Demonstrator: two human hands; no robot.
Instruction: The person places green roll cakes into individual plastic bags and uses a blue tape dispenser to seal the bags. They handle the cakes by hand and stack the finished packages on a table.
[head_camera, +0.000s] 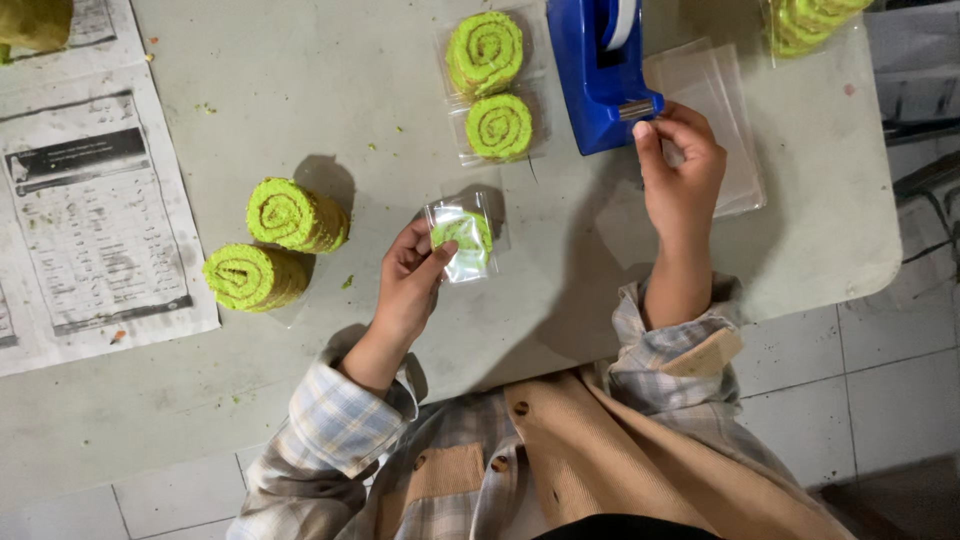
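At the far left we see a newspaper sheet (95, 215) on the grey table (300, 80), then two unwrapped green roll-cake slices (275, 245) lying near each other. Our left hand (408, 280) pinches a bagged green slice (463, 238) between thumb and fingers, just above the tabletop. Behind it lie two wrapped slices (490, 85). Our right hand (682, 170) has fingertips closed at the blue tape dispenser (598, 70), beside clear bags (715, 100).
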